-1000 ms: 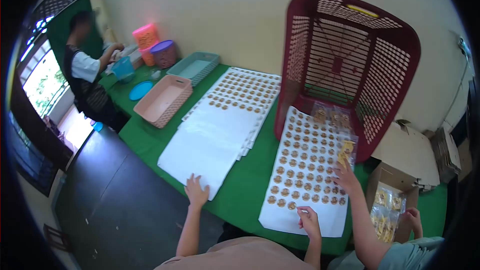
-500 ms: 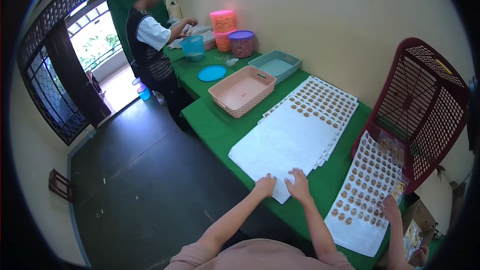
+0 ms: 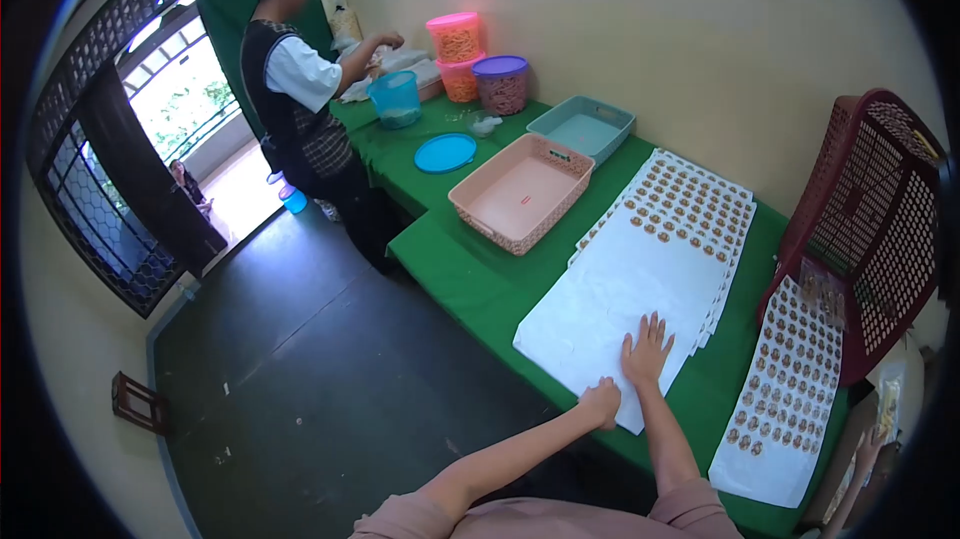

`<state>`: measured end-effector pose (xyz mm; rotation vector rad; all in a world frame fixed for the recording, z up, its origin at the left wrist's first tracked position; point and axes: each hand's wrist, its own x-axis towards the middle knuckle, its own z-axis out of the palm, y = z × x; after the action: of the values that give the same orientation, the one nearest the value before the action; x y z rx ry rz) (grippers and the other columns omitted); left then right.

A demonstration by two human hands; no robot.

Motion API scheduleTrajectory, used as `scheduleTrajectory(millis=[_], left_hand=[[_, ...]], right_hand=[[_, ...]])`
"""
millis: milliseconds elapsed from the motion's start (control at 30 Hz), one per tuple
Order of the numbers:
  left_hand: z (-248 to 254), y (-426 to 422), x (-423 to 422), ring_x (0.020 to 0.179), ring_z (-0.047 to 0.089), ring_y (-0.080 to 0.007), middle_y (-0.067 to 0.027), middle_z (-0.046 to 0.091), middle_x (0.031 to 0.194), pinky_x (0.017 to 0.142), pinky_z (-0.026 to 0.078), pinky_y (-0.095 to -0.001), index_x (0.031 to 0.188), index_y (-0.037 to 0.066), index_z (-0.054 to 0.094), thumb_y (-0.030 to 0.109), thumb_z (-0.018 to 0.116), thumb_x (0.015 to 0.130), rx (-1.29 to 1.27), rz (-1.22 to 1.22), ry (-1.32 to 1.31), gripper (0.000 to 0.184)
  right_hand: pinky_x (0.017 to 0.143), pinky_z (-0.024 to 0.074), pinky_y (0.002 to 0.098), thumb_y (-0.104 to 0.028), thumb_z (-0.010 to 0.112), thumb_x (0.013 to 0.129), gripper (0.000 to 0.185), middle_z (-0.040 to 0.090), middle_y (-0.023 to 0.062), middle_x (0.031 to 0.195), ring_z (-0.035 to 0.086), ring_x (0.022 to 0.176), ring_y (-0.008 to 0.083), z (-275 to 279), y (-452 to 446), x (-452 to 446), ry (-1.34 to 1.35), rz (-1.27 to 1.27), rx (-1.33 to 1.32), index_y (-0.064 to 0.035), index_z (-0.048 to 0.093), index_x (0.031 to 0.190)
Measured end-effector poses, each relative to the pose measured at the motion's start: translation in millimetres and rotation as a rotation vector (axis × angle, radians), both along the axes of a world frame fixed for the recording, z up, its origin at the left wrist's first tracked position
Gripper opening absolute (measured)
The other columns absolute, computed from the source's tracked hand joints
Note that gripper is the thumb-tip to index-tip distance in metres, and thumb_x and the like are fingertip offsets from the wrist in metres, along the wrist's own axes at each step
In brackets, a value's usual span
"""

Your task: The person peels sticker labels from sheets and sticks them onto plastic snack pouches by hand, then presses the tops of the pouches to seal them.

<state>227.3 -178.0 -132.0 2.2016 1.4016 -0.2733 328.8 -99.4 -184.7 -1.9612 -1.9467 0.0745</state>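
Resting on the sheets (image 3: 610, 299) right of centre in the head view: your right hand (image 3: 648, 354), flat, fingers spread. Your left hand (image 3: 601, 404) is curled at their bottom edge, lower centre-right; can't tell if it's pinching paper. Pink basket (image 3: 522, 194) sits at their upper left, red crate (image 3: 870, 209) at frame right.

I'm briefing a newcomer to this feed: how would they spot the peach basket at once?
Start at the green-covered table, then find the round blue lid lying flat on it. The peach basket stands between that lid and the white sheets. The pale green basket nearer the wall is also open and rectangular; only this one is peach.
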Motion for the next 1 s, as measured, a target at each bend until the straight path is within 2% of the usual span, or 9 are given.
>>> scheduleTrajectory(millis=[33, 133, 200, 433, 567, 867, 900, 933, 1000], left_hand=[[8, 11, -7, 0.097, 0.048, -0.0368, -0.0241, 0.036, 0.116, 0.082, 0.042, -0.0391, 0.110, -0.004, 0.040, 0.032, 0.066, 0.062, -0.168, -0.055, -0.028, 0.066], [15, 60, -33, 0.101, 0.046, -0.0348, -0.0213, 0.042, 0.115, 0.086, 0.037, -0.0417, 0.114, 0.001, 0.042, 0.048, 0.054, 0.069, -0.313, -0.161, -0.133, 0.066], [35, 92, -50, 0.102, 0.046, -0.0326, -0.0190, 0.046, 0.112, 0.086, 0.037, -0.0414, 0.113, 0.004, 0.044, 0.051, 0.050, 0.071, -0.168, -0.079, -0.058, 0.063], [19, 178, -68, 0.110, 0.039, -0.0321, -0.0162, 0.037, 0.122, 0.090, 0.032, -0.0434, 0.116, 0.008, 0.042, 0.039, 0.045, 0.080, 0.324, 0.235, -0.429, 0.048], [-21, 195, -63, 0.123, 0.018, -0.0319, -0.0142, 0.021, 0.133, 0.096, 0.014, -0.0536, 0.123, 0.012, 0.035, 0.035, 0.041, 0.082, 0.349, 0.164, -0.350, 0.048], [-58, 225, -71, 0.124, 0.016, -0.0276, -0.0088, 0.021, 0.134, 0.097, 0.011, -0.0524, 0.127, 0.014, 0.030, 0.039, 0.037, 0.083, 0.584, -0.070, -0.318, 0.051], [-57, 226, -70, 0.124, 0.017, -0.0277, -0.0092, 0.021, 0.134, 0.097, 0.010, -0.0521, 0.127, 0.014, 0.030, 0.040, 0.036, 0.083, 0.555, -0.057, -0.300, 0.052], [-57, 228, -70, 0.125, 0.016, -0.0277, -0.0094, 0.021, 0.134, 0.097, 0.010, -0.0520, 0.127, 0.015, 0.030, 0.041, 0.036, 0.083, 0.554, -0.068, -0.281, 0.052], [-49, 229, -71, 0.125, 0.015, -0.0276, -0.0092, 0.021, 0.134, 0.097, 0.009, -0.0523, 0.127, 0.015, 0.030, 0.042, 0.036, 0.082, 0.512, -0.072, -0.285, 0.053]], right_hand=[[0.100, 0.0042, 0.0487, -0.031, 0.038, 0.078, 0.054, 0.022, 0.0133, 0.133, 0.016, 0.124, 0.0291, 2, 1, -1, -0.012, -0.004, -0.030, -0.0025, 0.032, 0.124], [0.100, 0.0042, 0.0484, -0.030, 0.039, 0.079, 0.053, 0.021, 0.0125, 0.134, 0.015, 0.125, 0.0283, 4, 1, -3, -0.043, -0.012, -0.043, -0.0027, 0.031, 0.124], [0.099, 0.0044, 0.0488, -0.030, 0.038, 0.078, 0.053, 0.022, 0.0133, 0.133, 0.016, 0.124, 0.0291, 6, 0, -4, -0.035, -0.010, -0.045, -0.0022, 0.031, 0.123], [0.099, 0.0051, 0.0493, -0.028, 0.041, 0.077, 0.051, 0.024, 0.0142, 0.132, 0.017, 0.123, 0.0304, 15, 3, -5, 0.003, -0.003, -0.047, -0.0013, 0.034, 0.121], [0.099, 0.0050, 0.0491, -0.027, 0.042, 0.077, 0.051, 0.025, 0.0142, 0.131, 0.018, 0.123, 0.0308, 21, 3, -6, -0.006, -0.021, -0.073, -0.0015, 0.035, 0.121], [0.099, 0.0016, 0.0493, -0.030, 0.043, 0.076, 0.054, 0.024, 0.0154, 0.131, 0.016, 0.123, 0.0321, 18, 11, -4, -0.013, -0.010, -0.182, -0.0010, 0.035, 0.120], [0.096, 0.0113, 0.0506, -0.028, 0.047, 0.073, 0.048, 0.033, 0.0173, 0.123, 0.027, 0.116, 0.0325, 17, 14, -5, -0.170, 0.009, -0.047, -0.0006, 0.042, 0.113], [0.096, 0.0113, 0.0506, -0.028, 0.047, 0.073, 0.048, 0.033, 0.0173, 0.123, 0.027, 0.116, 0.0325, 19, 29, -1, -0.169, -0.008, -0.029, -0.0006, 0.042, 0.113], [0.088, 0.0233, 0.0483, -0.025, 0.053, 0.069, 0.040, 0.042, 0.0180, 0.109, 0.038, 0.102, 0.0320, 56, 52, 0, 0.056, -0.012, -0.313, -0.0007, 0.048, 0.101]])
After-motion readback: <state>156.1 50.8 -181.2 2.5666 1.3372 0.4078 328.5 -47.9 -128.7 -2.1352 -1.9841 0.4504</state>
